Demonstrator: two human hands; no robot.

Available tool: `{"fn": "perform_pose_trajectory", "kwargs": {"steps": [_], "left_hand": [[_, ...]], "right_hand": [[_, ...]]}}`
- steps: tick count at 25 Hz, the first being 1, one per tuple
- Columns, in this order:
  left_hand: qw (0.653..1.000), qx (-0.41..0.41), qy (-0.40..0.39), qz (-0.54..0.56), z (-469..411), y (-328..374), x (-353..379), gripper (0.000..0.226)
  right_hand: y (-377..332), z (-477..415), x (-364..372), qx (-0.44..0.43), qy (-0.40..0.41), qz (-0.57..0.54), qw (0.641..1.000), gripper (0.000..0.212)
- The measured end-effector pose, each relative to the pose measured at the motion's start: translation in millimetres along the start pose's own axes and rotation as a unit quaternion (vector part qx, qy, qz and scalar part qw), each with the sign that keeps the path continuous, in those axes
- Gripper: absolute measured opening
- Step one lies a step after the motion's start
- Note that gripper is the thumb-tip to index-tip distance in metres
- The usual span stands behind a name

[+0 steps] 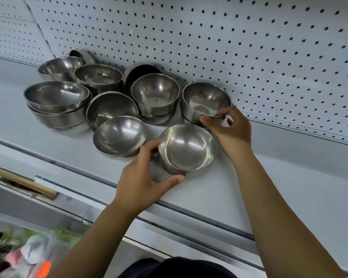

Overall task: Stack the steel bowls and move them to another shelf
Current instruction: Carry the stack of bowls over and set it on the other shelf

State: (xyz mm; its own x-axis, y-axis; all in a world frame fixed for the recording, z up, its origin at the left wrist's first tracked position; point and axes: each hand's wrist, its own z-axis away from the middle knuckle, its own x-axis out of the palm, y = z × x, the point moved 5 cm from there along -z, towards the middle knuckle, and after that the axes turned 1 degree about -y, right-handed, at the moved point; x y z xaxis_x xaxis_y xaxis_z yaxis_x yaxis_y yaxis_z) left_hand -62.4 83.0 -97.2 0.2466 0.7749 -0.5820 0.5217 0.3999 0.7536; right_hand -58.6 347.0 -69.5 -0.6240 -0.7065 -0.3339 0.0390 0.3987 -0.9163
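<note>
White shelf (249, 187) with perforated back panel (249, 47), about a dozen steel bowls (155, 93) clustered at its back left, some nested in twos, two tipped against the panel, nearest bowl (187, 147) upright towards the front edge, right side bare

Steel bowls clustered on shelf (269, 177) against pegboard back panel (249, 47): front bowl (187, 147) nearest shelf edge between both hands, nested pair (56, 103) far left, rear-right bowl (206, 101) by the panel, lower shelf (28, 247) below-left.
</note>
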Motion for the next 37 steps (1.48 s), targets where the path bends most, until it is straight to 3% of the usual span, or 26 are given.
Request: {"fn": "perform_pose_trajectory", "kwargs": {"steps": [4, 8, 14, 21, 24, 27, 31, 34, 37], "left_hand": [[1.0, -0.011, 0.014, -0.004, 0.5, 0.1, -0.4, 0.104], [1.0, -0.01, 0.014, -0.014, 2.0, -2.4, 1.1, 0.096], [0.999, -0.005, 0.019, -0.041, 3.0, -3.2, 1.3, 0.098], [0.999, -0.016, 0.034, -0.028, 1.7, -9.8, 1.3, 0.086], [0.998, -0.02, 0.04, -0.036, 2.2, -11.3, 1.5, 0.083], [0.998, -0.018, 0.049, -0.03, 3.8, -9.9, 1.1, 0.079], [0.984, -0.018, 0.174, 0.027, 13.3, -7.5, -5.9, 0.05], [0.94, -0.086, 0.33, 0.016, 40.9, -15.0, -16.5, 0.022], [0.907, -0.16, 0.389, -0.031, 56.4, -26.1, -30.4, 0.036]], "right_hand": [[-15.9, 8.9, -16.5, -0.041, 0.019, -0.103, 0.994, 0.029], [-31.3, 34.3, -28.5, -0.079, -0.032, -0.16, 0.983, 0.03], [-36.0, 71.8, -21.1, -0.109, -0.162, -0.119, 0.973, 0.036], [-25.2, 91.9, -9.8, -0.082, -0.162, -0.081, 0.98, 0.047], [-21.9, 92.9, -7.6, -0.085, -0.168, -0.095, 0.978, 0.062], [-15.0, 100.6, -1.3, -0.08, -0.175, -0.133, 0.972, 0.091], [-6.0, 102.2, 8.7, -0.049, -0.206, -0.132, 0.968, 0.111], [-2.2, 101.4, 9.0, -0.031, -0.21, -0.121, 0.97, 0.111], [-1.1, 100.9, 8.3, -0.021, -0.205, -0.119, 0.971, 0.112]]}}
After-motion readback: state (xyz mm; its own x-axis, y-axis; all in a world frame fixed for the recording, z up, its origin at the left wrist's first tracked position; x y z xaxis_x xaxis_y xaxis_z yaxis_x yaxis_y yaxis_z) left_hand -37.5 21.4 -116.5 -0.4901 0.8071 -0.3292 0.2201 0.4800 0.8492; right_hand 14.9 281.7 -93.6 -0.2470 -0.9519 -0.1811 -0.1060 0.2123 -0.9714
